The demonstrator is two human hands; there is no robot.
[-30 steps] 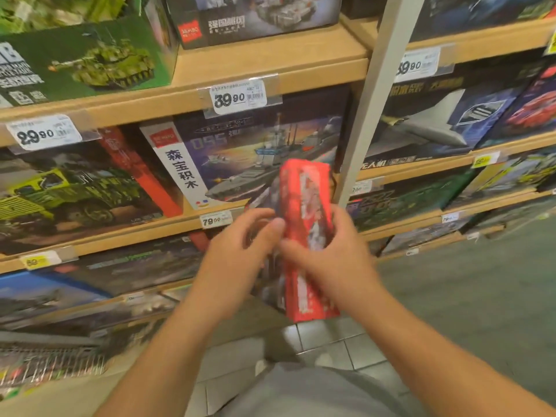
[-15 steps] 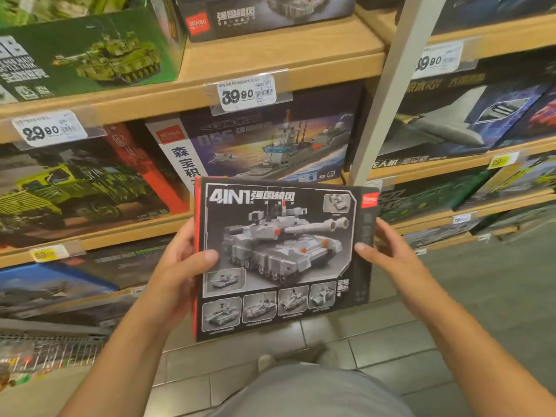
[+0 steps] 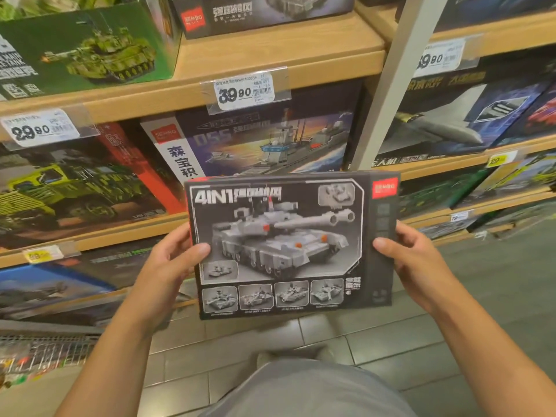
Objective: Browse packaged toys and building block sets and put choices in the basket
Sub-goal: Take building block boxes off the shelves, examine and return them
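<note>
Squarely in front of the wooden shelves (image 3: 270, 82), the grey tank box (image 3: 288, 245) marked "4IN1" is held face-up and nearly level by both hands: the left hand (image 3: 171, 263) grasps its left edge with the thumb curled onto the front and fingers behind, and the right hand (image 3: 412, 260) grasps its right edge the same way. Around the box, the upper edge overlaps the warship box (image 3: 270, 145) behind it and sits below the "39.90" price tag (image 3: 245, 91), while below its lower edge lies open tiled floor (image 3: 391, 341), and a wire basket (image 3: 45, 353) shows low and well off to its left.
</note>
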